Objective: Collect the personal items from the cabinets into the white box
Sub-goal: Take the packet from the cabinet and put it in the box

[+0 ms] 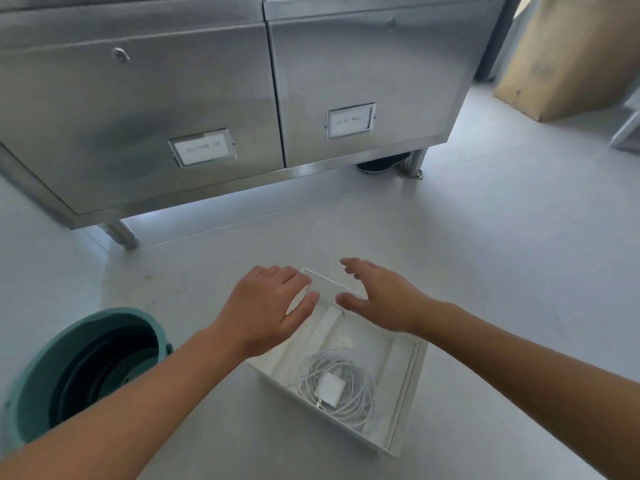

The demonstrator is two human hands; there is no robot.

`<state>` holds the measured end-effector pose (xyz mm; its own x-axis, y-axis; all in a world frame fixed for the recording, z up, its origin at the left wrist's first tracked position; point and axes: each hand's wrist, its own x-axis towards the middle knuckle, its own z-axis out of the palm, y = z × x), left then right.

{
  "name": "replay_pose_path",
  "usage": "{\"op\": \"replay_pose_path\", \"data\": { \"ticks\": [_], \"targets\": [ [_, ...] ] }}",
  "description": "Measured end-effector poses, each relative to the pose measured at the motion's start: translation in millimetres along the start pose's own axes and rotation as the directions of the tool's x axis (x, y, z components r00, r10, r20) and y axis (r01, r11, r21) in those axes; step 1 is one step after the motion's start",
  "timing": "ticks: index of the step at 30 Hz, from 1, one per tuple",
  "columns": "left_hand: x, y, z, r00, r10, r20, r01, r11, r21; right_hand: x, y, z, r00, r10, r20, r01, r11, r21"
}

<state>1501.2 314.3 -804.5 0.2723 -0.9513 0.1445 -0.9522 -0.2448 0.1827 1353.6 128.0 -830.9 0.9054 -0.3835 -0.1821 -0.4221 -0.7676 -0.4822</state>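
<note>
Looking down at a pale floor (485,254) in front of two stainless steel cabinets (173,98), both doors closed. Sitting open on the floor, near the cabinets but apart from them: the white box (405,403), holding a white charger (331,389) with its coiled white cable (349,372) looped around it.

Hovering above the far end of the box: the left hand (266,306), palm down, fingers loosely spread and holding nothing; the right hand (384,299), likewise released, fingers extended, empty. Not clearly touching the box rim with either hand; contact at the left fingertips too blurred to judge.

Showing on each cabinet door: a framed label card, left label (202,147) and right label (350,120), each bearing a short line of dark print, too blurred to read. Showing also a round lock (121,55) on the left door.

Standing on the floor to the left of the box, apart from it: a teal bucket (41,368) with a dark interior. Leaning at the upper right: a brown cardboard carton (568,57), faint print on its face illegible.
</note>
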Motion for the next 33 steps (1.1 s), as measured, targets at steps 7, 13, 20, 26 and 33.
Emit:
{"op": "replay_pose_path", "data": {
  "ticks": [7, 13, 20, 26, 33],
  "targets": [
    [29.4, 40.2, -145.7, 0.992, -0.084, -0.096, 0.079, 0.996, -0.052, -36.1, -75.3, -144.2, 0.986, 0.080, -0.144, -0.060, 0.988, 0.139],
    [56.7, 71.8, -359.1, 0.983, -0.168, -0.071, 0.169, 0.986, 0.003, -92.8, -186.2, -336.8, 0.980, 0.093, -0.175, -0.065, 0.985, 0.158],
    [103.2, 136.3, -632.8, 0.978, -0.190, -0.089, 0.203, 0.963, 0.176, -170.3, -319.8, -580.6, 0.955, 0.070, -0.290, -0.063, 0.997, 0.033],
    [102.9, 198.2, -790.0, 0.948, -0.162, -0.273, 0.193, 0.977, 0.093, -232.1, -390.1, -703.2, 0.902, 0.064, -0.427, -0.043, 0.997, 0.059],
    [70.8, 234.0, -812.5, 0.932, -0.196, -0.305, 0.221, 0.974, 0.050, -265.2, -417.1, -715.4, 0.871, 0.038, -0.490, 0.012, 0.995, 0.099]
  ]
}}
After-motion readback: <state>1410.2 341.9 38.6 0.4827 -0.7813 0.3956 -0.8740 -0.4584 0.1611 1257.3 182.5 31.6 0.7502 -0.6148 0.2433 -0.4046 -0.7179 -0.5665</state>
